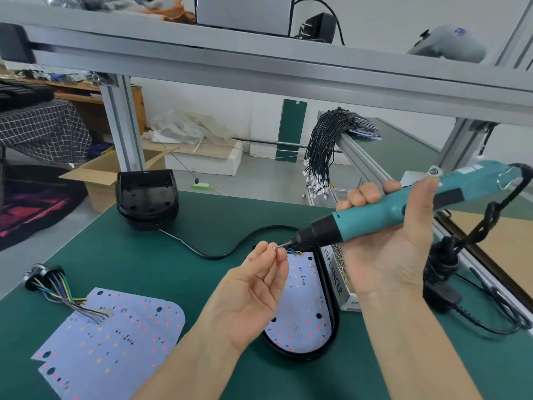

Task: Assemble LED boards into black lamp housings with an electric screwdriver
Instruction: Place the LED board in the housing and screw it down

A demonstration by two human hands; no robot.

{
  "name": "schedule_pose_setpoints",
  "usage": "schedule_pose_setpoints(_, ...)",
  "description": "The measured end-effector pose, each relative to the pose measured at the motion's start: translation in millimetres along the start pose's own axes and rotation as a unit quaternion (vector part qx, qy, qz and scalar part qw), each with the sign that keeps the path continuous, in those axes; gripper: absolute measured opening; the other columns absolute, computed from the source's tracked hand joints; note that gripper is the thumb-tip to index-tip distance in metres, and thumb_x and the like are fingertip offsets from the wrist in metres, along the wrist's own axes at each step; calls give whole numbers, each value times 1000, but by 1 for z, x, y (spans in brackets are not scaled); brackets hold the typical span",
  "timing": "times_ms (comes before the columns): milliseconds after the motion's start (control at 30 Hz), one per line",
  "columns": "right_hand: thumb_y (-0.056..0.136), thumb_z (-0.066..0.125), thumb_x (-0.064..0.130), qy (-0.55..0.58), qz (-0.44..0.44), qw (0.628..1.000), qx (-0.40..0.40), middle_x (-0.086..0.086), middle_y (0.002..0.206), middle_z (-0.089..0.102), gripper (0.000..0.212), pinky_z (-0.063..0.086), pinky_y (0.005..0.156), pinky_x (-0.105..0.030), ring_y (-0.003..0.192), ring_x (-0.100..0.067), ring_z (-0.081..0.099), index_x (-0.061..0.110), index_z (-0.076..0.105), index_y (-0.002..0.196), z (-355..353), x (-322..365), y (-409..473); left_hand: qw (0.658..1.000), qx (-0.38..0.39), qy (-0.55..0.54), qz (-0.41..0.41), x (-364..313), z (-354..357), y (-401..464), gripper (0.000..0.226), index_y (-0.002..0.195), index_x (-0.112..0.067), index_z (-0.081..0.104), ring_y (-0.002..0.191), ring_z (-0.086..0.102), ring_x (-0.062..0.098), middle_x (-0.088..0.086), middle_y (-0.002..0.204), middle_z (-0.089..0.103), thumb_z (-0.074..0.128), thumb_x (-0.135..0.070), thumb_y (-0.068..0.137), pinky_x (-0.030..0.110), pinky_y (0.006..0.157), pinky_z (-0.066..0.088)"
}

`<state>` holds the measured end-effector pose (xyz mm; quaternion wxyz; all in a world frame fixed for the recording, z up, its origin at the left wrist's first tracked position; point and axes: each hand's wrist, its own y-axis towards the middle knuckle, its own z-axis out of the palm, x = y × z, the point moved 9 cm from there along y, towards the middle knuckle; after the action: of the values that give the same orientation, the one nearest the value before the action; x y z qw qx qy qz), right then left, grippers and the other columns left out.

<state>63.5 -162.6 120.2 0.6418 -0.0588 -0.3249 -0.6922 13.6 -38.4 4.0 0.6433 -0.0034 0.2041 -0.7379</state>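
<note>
Head view looks down on a green work mat under an aluminium frame. At near centre lies a black lamp housing with a white LED board seated in it, coloured wires at its far end. Spare LED boards lie to the near left, their wire bundle running to a round connector, and a stack of empty housings stands at the far left. A carton of screws sits just right of the housing.

Above the housing, the right hand is curled round a teal electric screwdriver, bit pointing left and slightly down. The left hand pinches a small screw between its fingertips and holds it at the bit tip; whether the two touch is too fine to tell.

The step looks like loading a screw onto the bit, with the board placed but probably not fully fastened. Next, the screw must sit straight on the tip, then the driver needs to swing upright over a mounting hole in the board, clear of the wires, and press down steadily so the screw does not drop or cross-thread.
</note>
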Motion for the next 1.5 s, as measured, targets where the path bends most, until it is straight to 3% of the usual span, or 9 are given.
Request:
schedule_pose_setpoints(367, 53, 82, 54, 7, -8, 1000, 1, 5, 67, 51, 48, 45, 65, -24, 62, -13, 49, 23, 53, 74, 0, -2, 0, 1000, -1, -17, 23, 0, -2, 1, 29, 88, -6, 65, 62, 71, 18, 6, 72, 71, 66, 5, 62, 28, 53, 59)
schedule_pose_setpoints(733, 52, 84, 58, -21, -24, 999, 31, 6, 68, 51, 53, 45, 69, -24, 63, -12, 48, 23, 53, 76, 1, -5, -4, 989, -21, 84, 118, -14, -8, 7, 33, 92, -3, 63, 61, 71, 16, 5, 70, 71, 68, 1, 59, 22, 56, 57)
schedule_pose_setpoints(1000, 50, 85, 57, 1, -19, 1000, -23, 5, 68, 49, 54, 42, 70, -25, 64, -13, 47, 22, 53, 75, -20, -10, -2, 974, -4, 174, 142, -24, -4, 7, 29, 95, -3, 62, 65, 69, 15, 4, 73, 70, 67, 0, 66, 22, 63, 58)
schedule_pose_setpoints(1133, 50, 84, 57, 10, -20, 998, -52, 5, 67, 50, 53, 44, 69, -25, 63, -13, 48, 22, 53, 73, -30, -12, -1, 974, -16, 171, 149, -25, -5, 9, 22, 94, -3, 62, 66, 70, 16, 4, 72, 69, 61, 12, 77, 23, 64, 59)
schedule_pose_setpoints(1367, 49, 85, 56, 12, -17, 998, -60, 4, 67, 50, 55, 45, 68, -25, 62, -13, 48, 21, 52, 74, -35, -16, 2, 963, -29, 214, 162, -29, -11, 9, 35, 100, -4, 65, 71, 71, 19, 8, 85, 72, 62, 19, 73, 23, 66, 59)
schedule_pose_setpoints(1433, 48, 86, 56, 9, -16, 998, -60, 4, 67, 50, 57, 45, 67, -25, 62, -13, 48, 21, 51, 75, -37, -16, 3, 949, -54, 248, 185, -40, -13, 7, 38, 102, -8, 66, 70, 71, 16, 6, 91, 72, 65, 17, 74, 22, 60, 58)
schedule_pose_setpoints(1500, 47, 87, 57, 6, -12, 998, -58, 4, 67, 50, 58, 45, 67, -25, 62, -13, 48, 21, 51, 75, -38, -18, 5, 900, -120, 339, 247, -66, -25, 7, 34, 101, -14, 66, 66, 65, 10, 2, 91, 68, 67, 10, 76, 22, 55, 53)
